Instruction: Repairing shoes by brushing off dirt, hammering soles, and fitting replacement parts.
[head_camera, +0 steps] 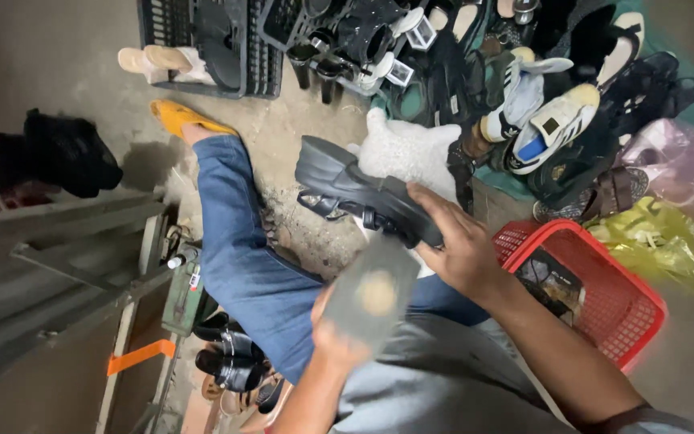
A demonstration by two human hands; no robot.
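My right hand (461,245) grips a black chunky-soled sandal (355,189) by its heel end, sole turned up, above my lap. A grey, blurred flat piece with a pale round patch (371,293) is held in my left hand (332,341) just below the sandal. My leg in blue jeans (238,257) stretches out beneath both, ending in an orange slipper (177,117).
A red plastic basket (604,281) sits right of my right arm, a yellow bag (652,241) beyond it. Several shoes and sandals (540,120) are heaped at the top right, black crates (210,44) at the top, a green metal frame (58,265) left, black sandals (230,358) below.
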